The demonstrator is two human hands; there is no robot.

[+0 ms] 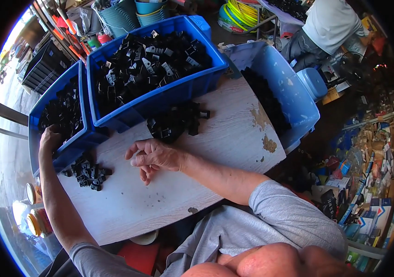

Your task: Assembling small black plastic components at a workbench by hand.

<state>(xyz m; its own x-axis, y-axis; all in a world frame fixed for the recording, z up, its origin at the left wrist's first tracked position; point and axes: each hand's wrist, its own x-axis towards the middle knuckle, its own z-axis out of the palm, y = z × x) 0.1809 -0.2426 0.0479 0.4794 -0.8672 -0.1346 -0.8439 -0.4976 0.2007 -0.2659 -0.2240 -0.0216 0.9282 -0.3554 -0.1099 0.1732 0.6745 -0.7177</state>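
My left hand (50,138) reaches over the near rim of the narrow blue bin (84,92), down among small black plastic parts (65,108). Its fingertips are hidden there, so any hold does not show. Over the white tabletop (127,207), my right hand (153,159) hovers with fingers loosely bent and apart, nothing visible in them. Just beyond it lies a heap of black parts (174,124). A smaller pile of black pieces (88,173) sits near the table's left side, below the narrow bin.
A large blue bin (155,92) full of black parts, some with metal pieces, stands at the table's back. A pale blue tub (293,115) with dark contents stands beyond the right edge. Jars (38,221) are at the left. Another person (330,27) crouches far right, near cluttered goods.
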